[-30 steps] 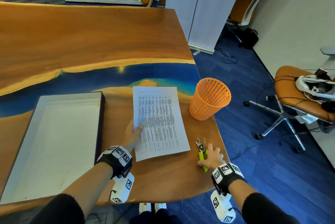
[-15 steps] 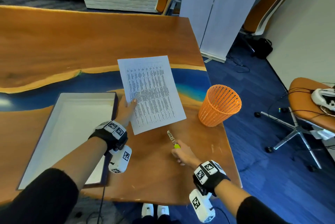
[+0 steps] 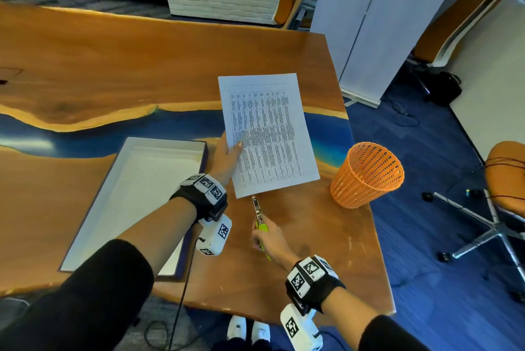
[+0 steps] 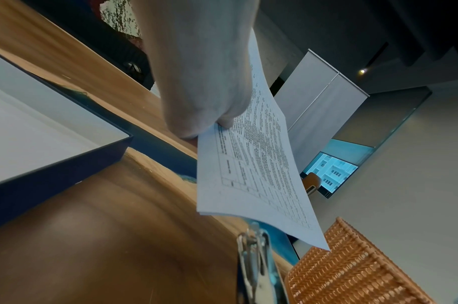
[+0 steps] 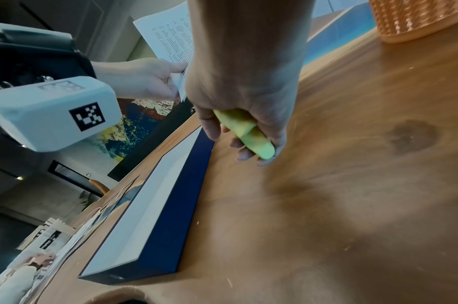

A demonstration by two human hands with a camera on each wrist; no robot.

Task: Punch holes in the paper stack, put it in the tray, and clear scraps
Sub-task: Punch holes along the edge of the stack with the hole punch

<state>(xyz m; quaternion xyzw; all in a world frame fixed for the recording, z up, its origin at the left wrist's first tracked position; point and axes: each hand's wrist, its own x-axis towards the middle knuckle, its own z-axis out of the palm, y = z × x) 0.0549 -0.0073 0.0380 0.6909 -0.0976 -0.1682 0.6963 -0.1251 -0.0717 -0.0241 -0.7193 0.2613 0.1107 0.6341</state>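
Note:
A printed paper stack (image 3: 268,134) hangs in the air above the table, pinched at its left edge by my left hand (image 3: 227,156). From the left wrist the paper stack (image 4: 251,164) slopes up away from the wood. My right hand (image 3: 268,240) grips the green handles of a plier-type hole punch (image 3: 260,218), whose metal head points at the stack's near left corner, just short of it. In the right wrist view the punch handles (image 5: 244,130) show inside my curled fingers (image 5: 209,125). The white-lined, dark-walled tray (image 3: 136,200) lies at the left of both hands.
An orange mesh basket (image 3: 368,174) stands near the table's right edge, right of the paper. The wooden table (image 3: 113,66) with a blue resin band stretches away behind. Office chairs and cables fill the floor to the right.
My left hand lifted the paper stack off the table and carried it up and away. My right hand took the punch off the table and brought it leftward under the stack's near corner.

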